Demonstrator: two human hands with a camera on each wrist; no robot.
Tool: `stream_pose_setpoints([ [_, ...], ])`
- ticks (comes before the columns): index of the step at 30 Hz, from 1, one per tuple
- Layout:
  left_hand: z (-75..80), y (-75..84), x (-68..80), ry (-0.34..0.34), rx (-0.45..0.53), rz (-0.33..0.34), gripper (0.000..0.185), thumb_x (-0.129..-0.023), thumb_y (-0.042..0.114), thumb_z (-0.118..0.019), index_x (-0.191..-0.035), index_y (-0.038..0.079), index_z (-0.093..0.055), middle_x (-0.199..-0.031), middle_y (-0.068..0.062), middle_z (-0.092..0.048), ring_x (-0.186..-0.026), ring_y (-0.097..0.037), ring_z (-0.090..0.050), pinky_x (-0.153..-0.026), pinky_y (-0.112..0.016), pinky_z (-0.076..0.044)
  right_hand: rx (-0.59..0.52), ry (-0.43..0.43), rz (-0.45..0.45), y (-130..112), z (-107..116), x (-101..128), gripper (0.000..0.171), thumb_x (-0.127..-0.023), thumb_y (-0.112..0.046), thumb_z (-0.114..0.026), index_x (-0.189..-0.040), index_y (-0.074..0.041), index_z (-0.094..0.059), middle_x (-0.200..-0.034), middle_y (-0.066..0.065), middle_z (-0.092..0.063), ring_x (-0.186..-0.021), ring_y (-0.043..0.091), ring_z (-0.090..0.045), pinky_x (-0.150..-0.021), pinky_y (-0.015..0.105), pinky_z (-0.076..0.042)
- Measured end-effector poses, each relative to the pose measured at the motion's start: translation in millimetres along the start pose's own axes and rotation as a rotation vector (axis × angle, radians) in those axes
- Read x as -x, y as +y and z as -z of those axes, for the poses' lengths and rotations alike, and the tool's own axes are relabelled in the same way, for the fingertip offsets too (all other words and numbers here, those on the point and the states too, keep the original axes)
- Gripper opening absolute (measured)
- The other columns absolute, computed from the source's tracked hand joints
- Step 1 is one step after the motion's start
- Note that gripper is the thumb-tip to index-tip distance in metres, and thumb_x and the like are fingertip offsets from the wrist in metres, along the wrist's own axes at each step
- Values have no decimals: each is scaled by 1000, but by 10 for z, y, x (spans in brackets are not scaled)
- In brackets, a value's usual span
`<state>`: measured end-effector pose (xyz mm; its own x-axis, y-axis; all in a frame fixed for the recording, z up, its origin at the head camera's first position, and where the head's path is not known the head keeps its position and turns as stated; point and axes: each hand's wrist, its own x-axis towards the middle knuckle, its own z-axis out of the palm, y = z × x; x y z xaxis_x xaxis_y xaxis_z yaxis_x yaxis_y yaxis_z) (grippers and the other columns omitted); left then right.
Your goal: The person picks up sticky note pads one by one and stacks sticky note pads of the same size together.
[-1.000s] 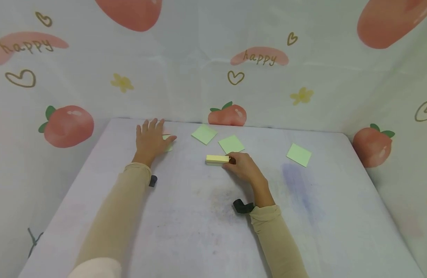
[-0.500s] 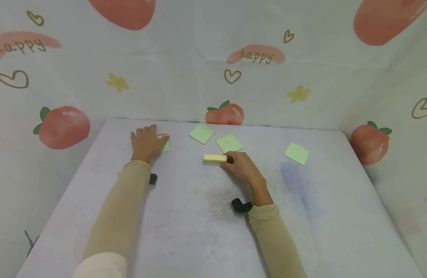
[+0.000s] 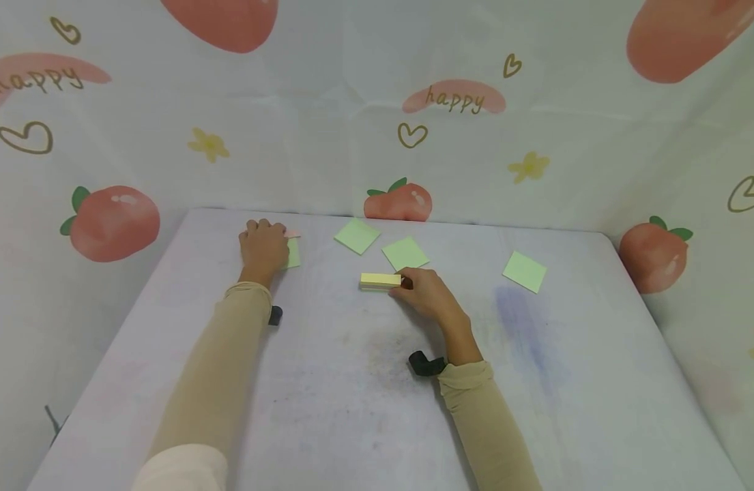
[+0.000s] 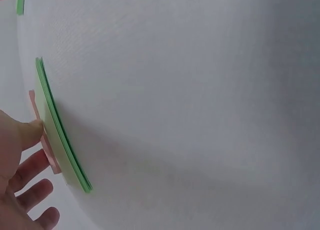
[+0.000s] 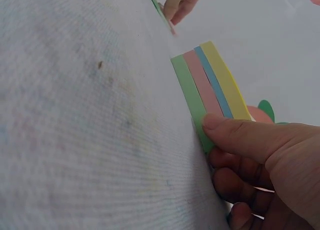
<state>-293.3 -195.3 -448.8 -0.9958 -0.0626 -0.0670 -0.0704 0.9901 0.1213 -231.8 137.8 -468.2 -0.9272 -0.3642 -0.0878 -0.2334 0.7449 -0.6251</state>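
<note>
My left hand (image 3: 264,249) is at the far left, beside a green sticky-note pad (image 3: 294,254). Thumb and index finger pinch a narrow pink sticky-note pad (image 4: 55,167), which lies against the green pad in the left wrist view. Toward the middle, my right hand (image 3: 430,293) grips one end of a stack of narrow sticky-note pads (image 5: 200,83) between thumb and fingers. Its layers run green, pink, blue and yellow, with green lowest, close to the table, and yellow on top. The other fingers of that hand are curled beneath the thumb.
Two green sticky-note pads, one at the back (image 3: 357,236) and one just behind the stack (image 3: 405,253), lie on the white-covered table (image 3: 327,382). Another green pad (image 3: 525,271) sits farther right. A curtain with printed peaches (image 3: 315,123) rises behind the table's back edge.
The left hand's spread fingers have drawn in and curled down around the pink pad, and the thumb no longer sticks out over the green pad. The right hand keeps its hold in the same place.
</note>
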Motion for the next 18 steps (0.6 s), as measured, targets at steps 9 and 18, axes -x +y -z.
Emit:
stream_pose_setpoints([
  [9, 44, 15, 33, 27, 40, 7, 38, -104, 9, -43, -136, -1, -59, -128, -31, -49, -125, -48, -38, -104, -63, -39, 3, -2, 1, -9, 9, 0, 23, -94, -25, -74, -111, -11, -70, -85, 2, -65, -76, 15, -50, -68, 27, -40],
  [18, 23, -5, 10, 69, 68, -7, 30, -108, 19, -45, -128, 4, -62, -126, -25, -55, -122, -45, -40, -103, -62, -39, 1, -6, -13, -10, 8, -4, 21, -94, -25, -75, -109, -11, -70, -86, 3, -65, -78, 15, -51, -69, 27, -40],
])
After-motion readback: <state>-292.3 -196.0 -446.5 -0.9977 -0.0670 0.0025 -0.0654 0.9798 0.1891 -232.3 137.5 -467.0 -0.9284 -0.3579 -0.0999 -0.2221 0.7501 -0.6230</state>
